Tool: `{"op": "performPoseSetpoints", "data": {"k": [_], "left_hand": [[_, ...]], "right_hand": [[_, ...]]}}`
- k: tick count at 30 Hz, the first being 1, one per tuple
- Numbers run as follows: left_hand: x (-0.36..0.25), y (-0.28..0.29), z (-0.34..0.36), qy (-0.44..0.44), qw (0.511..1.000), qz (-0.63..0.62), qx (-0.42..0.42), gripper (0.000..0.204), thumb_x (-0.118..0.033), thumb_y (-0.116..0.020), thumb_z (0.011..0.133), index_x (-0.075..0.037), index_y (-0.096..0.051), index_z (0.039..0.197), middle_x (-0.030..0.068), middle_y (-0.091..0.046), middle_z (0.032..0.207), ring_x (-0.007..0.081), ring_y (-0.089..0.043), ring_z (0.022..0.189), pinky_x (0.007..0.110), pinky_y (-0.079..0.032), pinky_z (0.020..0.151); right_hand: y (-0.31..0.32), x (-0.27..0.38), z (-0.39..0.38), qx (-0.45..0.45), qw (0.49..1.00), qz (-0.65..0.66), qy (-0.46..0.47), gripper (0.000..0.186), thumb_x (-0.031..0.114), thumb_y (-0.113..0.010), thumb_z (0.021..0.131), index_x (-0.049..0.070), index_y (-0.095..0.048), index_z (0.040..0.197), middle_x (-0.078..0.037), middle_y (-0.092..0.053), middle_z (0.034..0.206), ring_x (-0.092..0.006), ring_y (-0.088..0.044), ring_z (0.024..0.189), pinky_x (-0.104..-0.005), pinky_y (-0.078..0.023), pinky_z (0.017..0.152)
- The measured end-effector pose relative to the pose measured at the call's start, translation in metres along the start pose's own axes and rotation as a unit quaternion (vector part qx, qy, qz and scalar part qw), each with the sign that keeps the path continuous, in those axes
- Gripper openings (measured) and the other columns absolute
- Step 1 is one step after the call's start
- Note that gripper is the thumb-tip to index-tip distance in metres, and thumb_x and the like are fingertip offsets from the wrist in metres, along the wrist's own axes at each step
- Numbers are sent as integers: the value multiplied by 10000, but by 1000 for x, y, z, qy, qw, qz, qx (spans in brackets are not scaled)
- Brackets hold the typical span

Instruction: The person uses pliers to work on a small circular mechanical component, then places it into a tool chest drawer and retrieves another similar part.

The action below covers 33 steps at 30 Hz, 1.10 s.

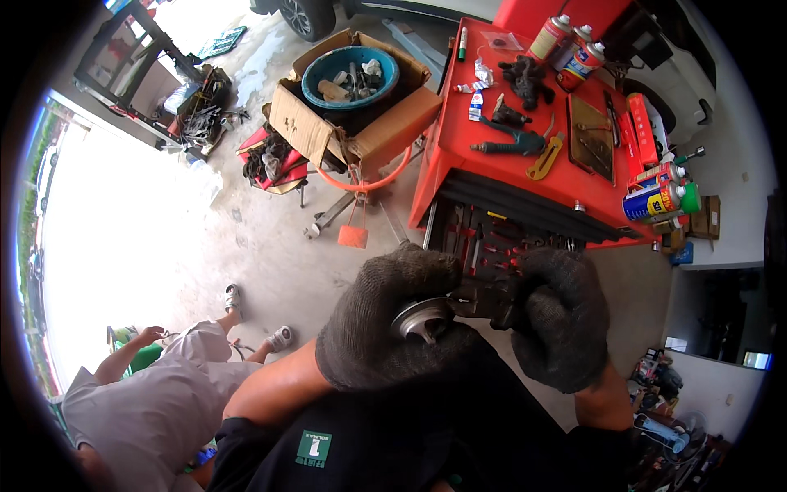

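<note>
Both my hands wear dark grey knitted gloves and meet in front of my body. My left hand (385,324) is closed around a round, silvery metal part (424,320) with a flanged rim and a hollow middle. A dark metal piece (479,302), its kind unclear, bridges the gap between the hands and meets the edge of the round part. Its other end runs into my right hand (561,316), whose fingers are curled tightly around it and hide most of it.
Just beyond my hands is a red tool cabinet (459,164) with an open drawer (484,238) of tools. Spray cans (580,66) and an air gun (516,139) lie on top. A blue basin (316,82) sits in a cardboard box (303,127). Another person (156,394) is at left.
</note>
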<state>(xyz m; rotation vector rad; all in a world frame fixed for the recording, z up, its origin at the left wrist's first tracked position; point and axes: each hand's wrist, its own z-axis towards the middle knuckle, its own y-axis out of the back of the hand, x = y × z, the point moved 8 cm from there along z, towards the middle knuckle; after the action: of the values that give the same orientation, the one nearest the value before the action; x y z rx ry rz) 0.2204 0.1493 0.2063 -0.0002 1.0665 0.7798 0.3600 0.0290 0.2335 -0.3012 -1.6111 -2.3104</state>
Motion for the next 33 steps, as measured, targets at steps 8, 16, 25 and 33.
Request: {"op": "performPoseSetpoints", "data": {"k": [8, 16, 25, 33], "left_hand": [[0, -3, 0, -3, 996, -84, -44, 705, -72, -886, 771, 17, -470, 1333, 182, -619, 1129, 332, -669, 924, 445, -537, 769], [-6, -2, 5, -44, 997, -55, -9, 708, -65, -877, 776, 27, -469, 1347, 188, -623, 1179, 339, -671, 990, 436, -534, 819], [4, -7, -7, 90, 986, -143, 0, 728, -103, -884, 787, 26, -490, 1385, 150, -617, 1232, 262, -650, 1129, 385, -530, 936], [2, 0, 11, 196, 960, -190, 63, 585, -118, -821, 787, 17, -571, 1299, 145, -636, 1262, 227, -659, 1143, 379, -532, 955]], "right_hand": [[3, 9, 1, -68, 995, -64, 31, 397, 22, -741, 741, 47, -560, 1093, -205, -593, 1166, -372, -650, 948, -490, -539, 801], [-9, 0, -5, -31, 999, 16, 24, 335, 92, -808, 740, 44, -641, 1025, -158, -619, 1048, -343, -634, 950, -453, -521, 809], [-26, -15, -14, 17, 949, 302, -93, 278, -3, -771, 706, 46, -672, 961, -155, -647, 1029, -358, -680, 903, -435, -554, 773], [16, -2, 14, 63, 995, -64, -33, 314, 227, -851, 748, 95, -749, 1014, -119, -616, 1152, -302, -607, 1128, -439, -491, 957]]}}
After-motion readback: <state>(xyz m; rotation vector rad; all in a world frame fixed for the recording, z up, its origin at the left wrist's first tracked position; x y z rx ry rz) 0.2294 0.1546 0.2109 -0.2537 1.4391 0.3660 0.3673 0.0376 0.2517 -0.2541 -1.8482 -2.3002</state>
